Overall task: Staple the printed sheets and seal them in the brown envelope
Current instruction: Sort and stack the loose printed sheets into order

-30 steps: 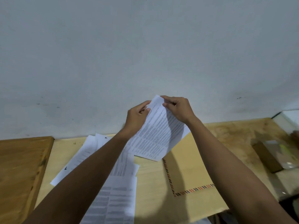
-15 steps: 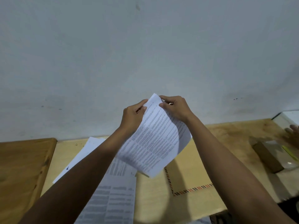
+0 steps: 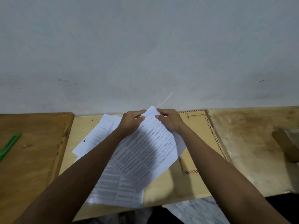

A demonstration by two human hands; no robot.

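Observation:
Both hands pinch the top corner of a few printed sheets, lifted off the desk and tilted toward me. My left hand grips the corner from the left, my right hand from the right. The brown envelope with its striped red-and-black border lies flat on the pale desk under and to the right of the sheets. More printed sheets lie spread on the desk to the left and one near the front edge. No stapler is in view.
A green plastic object rests on the darker wooden table at far left. A brown block with clear plastic sits at the right edge. A white wall rises right behind the desk. The desk's front edge is near my body.
The view has tilted down and the held sheets sit lower, closer to the desk. Both hands keep the same pinch on the top corner. The green object has come into view.

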